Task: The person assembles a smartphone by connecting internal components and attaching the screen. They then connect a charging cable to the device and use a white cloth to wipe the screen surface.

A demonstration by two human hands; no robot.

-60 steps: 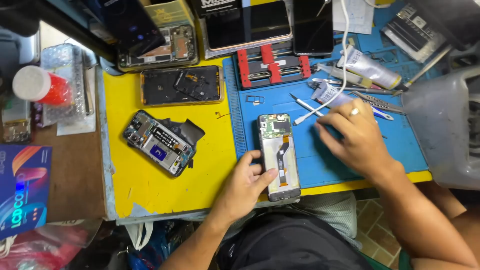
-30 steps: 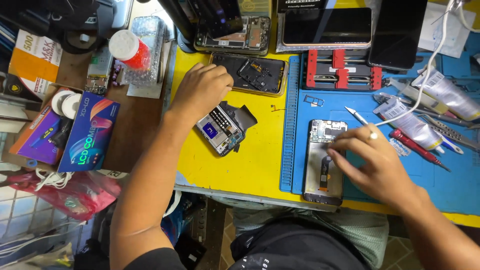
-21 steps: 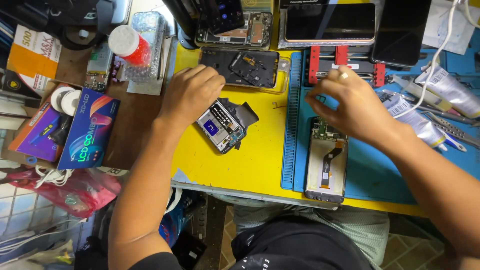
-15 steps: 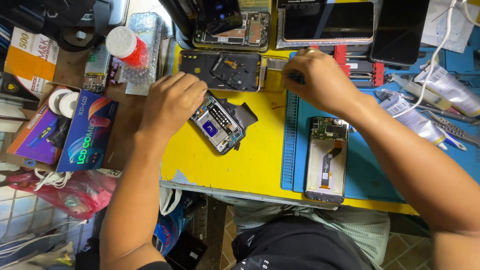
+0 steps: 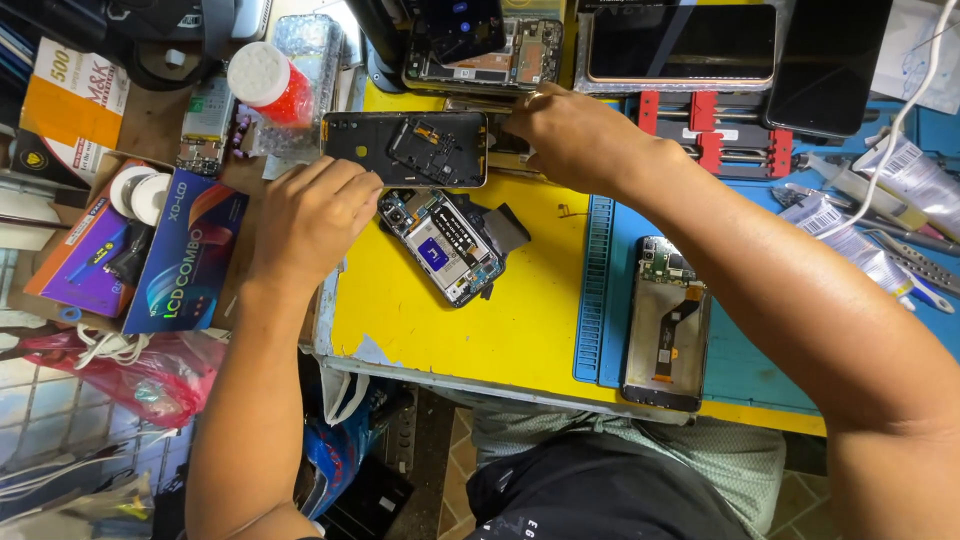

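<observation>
Head view, looking down on a yellow tabletop (image 5: pixel 450 330) with a blue mat (image 5: pixel 745 350) over its right part.

Left hand (image 5: pixel 310 215): palm down, fingers curled loosely together, resting at the left end of the opened phone (image 5: pixel 445 245). Fingertips lie on or just at the phone's upper left corner; cannot tell whether anything is pinched under them.

Opened phone: lies tilted on the yellow surface, circuit board up, a dark flap sticking out on its right side. It sits just below the back cover (image 5: pixel 405 150).

Back cover: dark, inner side up, lying level across the top of the yellow area, between the two hands.

Right hand (image 5: pixel 570 135): reaches across from the right, knuckles up, fingers bent and drawn together at the right end of the back cover. Fingertips are hidden beneath the hand; cannot tell what they grip, if anything.

Second phone (image 5: pixel 665 325): on the blue mat, upright in the frame, inside up with a flex cable showing, well apart from both hands, under the right forearm.

Around: red clamp (image 5: pixel 715 135) at the mat's top edge; dark phones (image 5: pixel 680 45) stacked behind it; tubes (image 5: pixel 880 200) at far right; red-capped bottle (image 5: pixel 265 80) at upper left; purple box (image 5: pixel 185 255) left of the left wrist.
</observation>
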